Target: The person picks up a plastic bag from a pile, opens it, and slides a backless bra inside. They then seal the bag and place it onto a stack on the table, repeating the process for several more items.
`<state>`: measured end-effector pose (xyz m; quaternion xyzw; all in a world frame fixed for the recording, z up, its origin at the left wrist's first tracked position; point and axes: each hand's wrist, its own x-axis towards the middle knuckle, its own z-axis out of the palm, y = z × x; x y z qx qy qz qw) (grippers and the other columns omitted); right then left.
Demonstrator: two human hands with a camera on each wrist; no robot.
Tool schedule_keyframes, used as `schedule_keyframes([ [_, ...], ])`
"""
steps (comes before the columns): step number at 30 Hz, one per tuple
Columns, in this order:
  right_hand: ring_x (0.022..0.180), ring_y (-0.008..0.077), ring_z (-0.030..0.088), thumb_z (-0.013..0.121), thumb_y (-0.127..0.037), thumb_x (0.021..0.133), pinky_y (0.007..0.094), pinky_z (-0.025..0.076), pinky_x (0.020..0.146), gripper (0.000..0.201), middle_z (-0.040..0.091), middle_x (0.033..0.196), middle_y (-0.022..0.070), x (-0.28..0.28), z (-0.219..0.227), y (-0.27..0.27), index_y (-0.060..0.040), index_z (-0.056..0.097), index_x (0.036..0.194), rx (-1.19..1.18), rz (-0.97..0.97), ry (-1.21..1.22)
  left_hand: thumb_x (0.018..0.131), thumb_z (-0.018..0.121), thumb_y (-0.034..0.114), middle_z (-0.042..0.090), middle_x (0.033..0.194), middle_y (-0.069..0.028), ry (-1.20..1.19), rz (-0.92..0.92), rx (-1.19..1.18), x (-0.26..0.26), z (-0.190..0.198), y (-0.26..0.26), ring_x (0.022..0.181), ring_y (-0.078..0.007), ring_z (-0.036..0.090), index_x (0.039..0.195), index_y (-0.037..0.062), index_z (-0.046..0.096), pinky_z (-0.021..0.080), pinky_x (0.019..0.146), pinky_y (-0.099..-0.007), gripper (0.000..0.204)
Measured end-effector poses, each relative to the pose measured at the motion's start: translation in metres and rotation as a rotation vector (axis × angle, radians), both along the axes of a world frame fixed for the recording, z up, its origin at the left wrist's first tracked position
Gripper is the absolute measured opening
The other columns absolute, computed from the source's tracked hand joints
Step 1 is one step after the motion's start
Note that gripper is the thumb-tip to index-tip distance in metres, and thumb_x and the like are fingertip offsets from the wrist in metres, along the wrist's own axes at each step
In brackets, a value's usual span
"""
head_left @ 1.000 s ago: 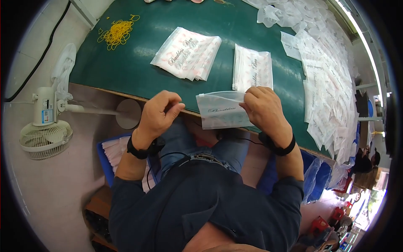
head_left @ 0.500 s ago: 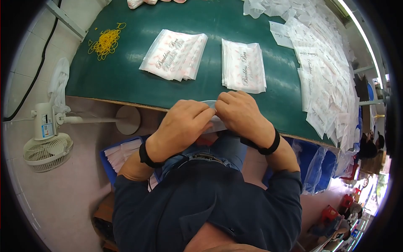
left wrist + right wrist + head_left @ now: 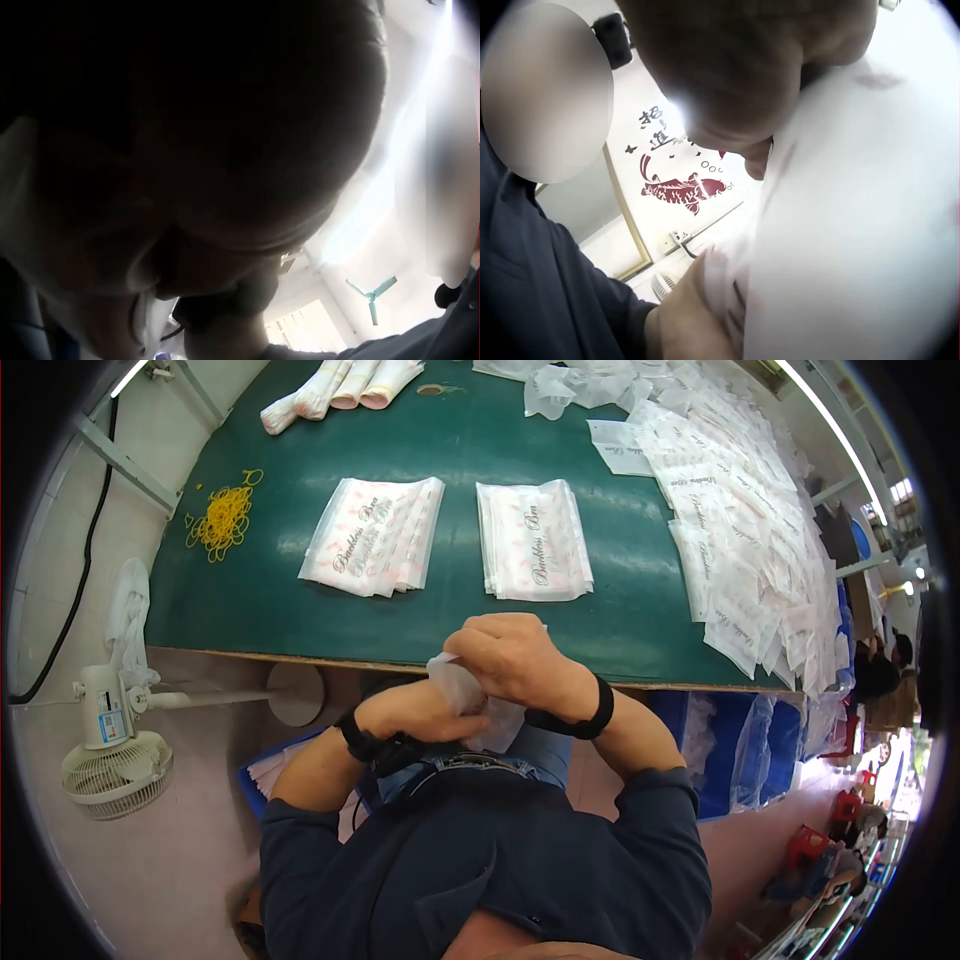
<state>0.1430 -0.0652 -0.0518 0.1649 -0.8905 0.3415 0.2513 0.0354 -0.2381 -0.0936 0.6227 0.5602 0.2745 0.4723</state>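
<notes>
A translucent bag (image 3: pixel 457 683) is between both hands near the table's front edge. My right hand (image 3: pixel 515 660) pinches its upper part with curled fingers. Below it, my left hand (image 3: pixel 418 710) lies with fingers stretched to the right, some of the bag over them; how far they are inside it cannot be told. In the right wrist view the bag (image 3: pixel 855 225) fills the right side, beside the dark right hand (image 3: pixel 735 67); the left hand (image 3: pixel 694 322) is lower, fingers hidden. The left wrist view shows a dark hand (image 3: pixel 247 127).
Two stacks of printed bags, left (image 3: pixel 372 538) and right (image 3: pixel 535 540), lie on the green table (image 3: pixel 460 450). Yellow rubber bands (image 3: pixel 222 520) are at left, rolled bundles (image 3: pixel 345 385) at the back, a large bag heap (image 3: pixel 745 540) at right. A fan (image 3: pixel 118 775) stands left, blue bins (image 3: pixel 715 760) lower right.
Both hands have moved the bag nearer the body. The left hand has gone from the bag's upper edge to below the right hand, its fingers straighter. The head view has shifted.
</notes>
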Motion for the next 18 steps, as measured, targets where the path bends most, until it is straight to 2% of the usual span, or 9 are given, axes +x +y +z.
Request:
schedule_keyframes([
  [1, 0.071, 0.0332, 0.065, 0.078, -0.005, 0.082, 0.0435, 0.052, 0.061, 0.018, 0.065, 0.082, 0.0105, -0.001, 0.002, -0.002, -0.0079, 0.068, 0.097, 0.011, -0.015, 0.002, 0.092, 0.071, 0.016, 0.076, 0.116, -0.0171, 0.143, -0.119, -0.105, 0.006, -0.009, 0.0, 0.106, -0.0312, 0.072, 0.138, 0.0045, 0.063, 0.055, 0.093, -0.0419, 0.048],
  [4, 0.069, 0.0313, 0.066, 0.078, -0.005, 0.081, 0.0426, 0.051, 0.06, 0.017, 0.064, 0.08, 0.0095, 0.002, 0.003, -0.011, -0.0087, 0.068, 0.094, 0.072, 0.128, -0.044, 0.093, 0.07, 0.016, 0.073, 0.125, -0.0175, 0.189, -0.094, -0.079, 0.029, -0.011, -0.016, 0.114, -0.0324, 0.069, 0.141, 0.0056, 0.062, 0.053, 0.1, -0.0416, 0.05],
  [9, 0.077, 0.0341, 0.07, 0.075, -0.016, 0.089, 0.0441, 0.053, 0.062, 0.013, 0.067, 0.083, 0.0095, 0.013, -0.015, -0.002, -0.0094, 0.066, 0.095, 0.105, -0.005, -0.074, 0.094, 0.073, 0.019, 0.066, 0.141, -0.0173, 0.255, -0.216, -0.027, 0.017, -0.028, -0.009, 0.125, -0.0357, 0.065, 0.145, 0.0067, 0.061, 0.048, 0.112, -0.0422, 0.054],
  [12, 0.07, 0.0297, 0.068, 0.078, -0.01, 0.091, 0.0388, 0.053, 0.061, 0.01, 0.069, 0.083, 0.0105, 0.029, -0.02, 0.03, -0.0052, 0.069, 0.095, -0.041, -0.072, -0.146, 0.093, 0.074, 0.018, 0.067, 0.138, -0.0189, 0.073, -0.123, 0.072, 0.021, 0.009, -0.01, 0.125, -0.037, 0.065, 0.14, 0.006, 0.064, 0.05, 0.108, -0.0418, 0.05],
  [14, 0.07, 0.023, 0.066, 0.075, -0.01, 0.097, 0.035, 0.052, 0.063, 0.01, 0.068, 0.083, 0.0119, 0.054, -0.001, 0.068, -0.0026, 0.069, 0.095, -0.254, -0.251, -0.286, 0.093, 0.075, 0.017, 0.068, 0.137, -0.0198, -0.019, -0.071, 0.137, 0.017, 0.042, -0.006, 0.124, -0.0376, 0.065, 0.138, 0.0056, 0.065, 0.051, 0.107, -0.0416, 0.047],
  [15, 0.07, 0.0134, 0.059, 0.075, -0.01, 0.098, 0.0303, 0.048, 0.064, 0.01, 0.064, 0.078, 0.007, 0.065, 0.003, 0.099, -0.0025, 0.07, 0.094, -0.298, -0.373, -0.238, 0.092, 0.075, 0.013, 0.068, 0.135, -0.0201, -0.054, 0.181, 0.367, 0.013, 0.058, -0.011, 0.124, -0.0363, 0.066, 0.135, 0.0048, 0.067, 0.052, 0.105, -0.0415, 0.044],
  [16, 0.069, 0.0099, 0.052, 0.071, -0.009, 0.101, 0.0281, 0.044, 0.062, 0.01, 0.057, 0.076, 0.0012, 0.075, 0.01, 0.134, -0.0022, 0.069, 0.095, -0.274, -0.543, -0.177, 0.092, 0.075, 0.008, 0.069, 0.133, -0.0204, -0.077, 0.444, 0.591, 0.007, 0.067, -0.017, 0.123, -0.0351, 0.067, 0.132, 0.0041, 0.068, 0.053, 0.103, -0.0413, 0.041],
  [17, 0.07, 0.0067, 0.046, 0.066, -0.01, 0.105, 0.0264, 0.039, 0.061, 0.012, 0.052, 0.076, -0.0032, 0.084, 0.012, 0.181, -0.0021, 0.068, 0.096, -0.393, -0.698, -0.116, 0.091, 0.076, 0.008, 0.071, 0.132, -0.0188, 0.112, 0.664, 0.629, -0.012, 0.062, -0.023, 0.121, -0.0326, 0.068, 0.13, 0.0025, 0.07, 0.054, 0.101, -0.0409, 0.039],
  [18, 0.072, 0.0084, 0.049, 0.061, -0.013, 0.108, 0.0299, 0.041, 0.062, 0.017, 0.054, 0.077, -0.0036, 0.096, 0.026, 0.234, -0.0021, 0.068, 0.097, -0.317, -0.897, -0.038, 0.091, 0.077, 0.007, 0.072, 0.13, -0.0173, 0.307, 0.878, 0.65, -0.039, 0.051, -0.027, 0.118, -0.0301, 0.07, 0.127, 0.0009, 0.071, 0.055, 0.099, -0.0405, 0.037],
])
